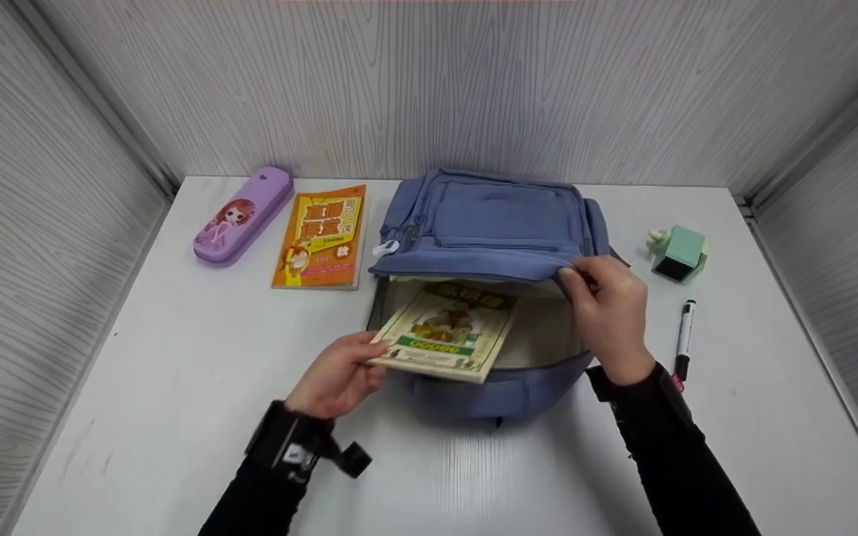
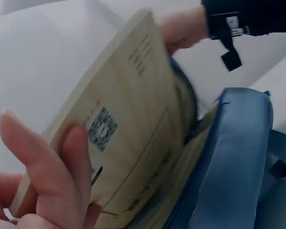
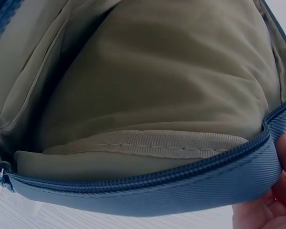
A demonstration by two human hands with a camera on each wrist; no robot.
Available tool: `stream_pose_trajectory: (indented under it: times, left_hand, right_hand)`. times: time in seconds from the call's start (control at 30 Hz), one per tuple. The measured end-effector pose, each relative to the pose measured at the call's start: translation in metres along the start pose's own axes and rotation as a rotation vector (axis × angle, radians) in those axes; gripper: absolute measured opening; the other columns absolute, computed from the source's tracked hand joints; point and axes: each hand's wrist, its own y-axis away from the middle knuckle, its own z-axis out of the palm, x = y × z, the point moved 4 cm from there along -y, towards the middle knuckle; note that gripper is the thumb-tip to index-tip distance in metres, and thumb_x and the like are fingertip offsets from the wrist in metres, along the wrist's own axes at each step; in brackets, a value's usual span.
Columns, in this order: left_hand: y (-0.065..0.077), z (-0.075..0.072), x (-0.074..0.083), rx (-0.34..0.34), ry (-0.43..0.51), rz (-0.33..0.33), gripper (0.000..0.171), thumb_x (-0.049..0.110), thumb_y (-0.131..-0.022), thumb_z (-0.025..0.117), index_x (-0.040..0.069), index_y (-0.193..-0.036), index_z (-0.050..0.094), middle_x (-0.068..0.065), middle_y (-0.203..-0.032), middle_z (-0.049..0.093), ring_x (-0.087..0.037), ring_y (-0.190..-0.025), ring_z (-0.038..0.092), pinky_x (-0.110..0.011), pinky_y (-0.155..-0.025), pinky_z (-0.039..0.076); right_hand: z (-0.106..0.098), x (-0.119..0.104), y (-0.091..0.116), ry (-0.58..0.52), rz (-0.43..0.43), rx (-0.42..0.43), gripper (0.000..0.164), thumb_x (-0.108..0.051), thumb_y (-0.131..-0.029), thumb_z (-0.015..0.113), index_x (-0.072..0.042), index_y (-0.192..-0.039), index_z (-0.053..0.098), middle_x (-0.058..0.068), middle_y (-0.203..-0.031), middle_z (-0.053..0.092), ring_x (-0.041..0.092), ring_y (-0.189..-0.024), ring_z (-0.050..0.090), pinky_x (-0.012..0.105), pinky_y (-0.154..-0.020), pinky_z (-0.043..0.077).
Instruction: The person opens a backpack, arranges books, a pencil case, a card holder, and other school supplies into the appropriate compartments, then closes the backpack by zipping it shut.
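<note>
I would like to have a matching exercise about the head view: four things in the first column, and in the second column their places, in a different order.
Things:
1. purple case
2. orange book
3. pale book
4. marker

Places in the head view:
A. held by the left hand at the open backpack
B. on the table, right of the backpack
C. left of the orange book
D. between the purple case and the backpack

Pairs: 1-C, 2-D, 3-A, 4-B

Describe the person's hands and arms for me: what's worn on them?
The left hand and right hand show no gloves. The person wears plain black sleeves and black wrist straps; the left one has a pale patch and a small black square piece sticking out.
</note>
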Motion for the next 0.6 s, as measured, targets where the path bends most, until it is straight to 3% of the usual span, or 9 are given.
stream_pose_trajectory:
  times: [0.1, 0.23, 0.3, 0.37, 0.53, 0.6]
  left_hand:
    - [-0.036, 0.016, 0.002, 0.109, 0.017, -0.028, 0.021, 0.004, -0.105, 0.033, -0.004, -0.123, 0.039, 0.000, -0.086, 0.058, -0.002, -0.055, 0.047, -0.011, -0.052, 0.041]
    - [-0.078, 0.024, 0.002, 0.240, 0.094, -0.014, 0.011, -0.002, -0.103, 0.028, 0.002, -0.107, 0.038, -0.005, -0.091, 0.045, -0.007, -0.061, 0.045, -0.013, -0.054, 0.041]
    - [-0.096, 0.027, 0.002, 0.250, 0.127, 0.011, 0.015, -0.003, -0.103, 0.026, 0.004, -0.100, 0.039, -0.006, -0.090, 0.042, -0.009, -0.063, 0.042, -0.014, -0.054, 0.039]
    - [-0.112, 0.030, 0.001, 0.219, 0.162, 0.039, 0.021, -0.004, -0.104, 0.025, 0.005, -0.093, 0.042, -0.004, -0.085, 0.043, -0.009, -0.063, 0.040, -0.014, -0.053, 0.035]
    - [-0.146, 0.035, -0.002, 0.197, 0.148, 0.078, 0.034, 0.002, -0.104, 0.032, 0.012, -0.075, 0.046, 0.004, -0.066, 0.045, -0.005, -0.054, 0.037, -0.015, -0.049, 0.029]
    - [-0.161, 0.032, -0.005, 0.185, 0.156, 0.153, 0.035, 0.008, -0.104, 0.034, 0.014, -0.071, 0.045, 0.005, -0.061, 0.043, -0.006, -0.052, 0.035, -0.018, -0.048, 0.027]
  right_hand:
    - [0.000, 0.001, 0.000, -0.006, -0.002, 0.005, 0.005, 0.000, -0.086, 0.072, 0.005, -0.085, 0.070, 0.019, -0.079, 0.068, 0.029, -0.069, 0.061, 0.023, -0.066, 0.044]
    - [0.001, 0.000, 0.001, -0.009, -0.003, 0.002, 0.005, -0.001, -0.087, 0.072, 0.004, -0.085, 0.070, 0.018, -0.080, 0.069, 0.029, -0.071, 0.063, 0.026, -0.067, 0.048]
    - [0.001, 0.000, 0.001, -0.008, -0.005, -0.003, 0.006, -0.001, -0.087, 0.072, 0.004, -0.085, 0.070, 0.018, -0.081, 0.069, 0.029, -0.071, 0.064, 0.027, -0.067, 0.049]
    - [0.001, 0.000, 0.002, -0.012, -0.006, -0.004, 0.006, -0.001, -0.087, 0.072, 0.004, -0.085, 0.070, 0.018, -0.081, 0.069, 0.028, -0.072, 0.064, 0.028, -0.066, 0.049]
    - [0.002, 0.001, 0.005, -0.036, -0.014, -0.002, 0.005, 0.001, -0.086, 0.072, 0.005, -0.086, 0.069, 0.018, -0.081, 0.067, 0.027, -0.071, 0.061, 0.027, -0.065, 0.046]
    - [0.002, 0.002, 0.006, -0.050, -0.022, 0.005, 0.004, 0.003, -0.085, 0.072, 0.005, -0.085, 0.069, 0.018, -0.080, 0.067, 0.027, -0.070, 0.059, 0.025, -0.066, 0.045]
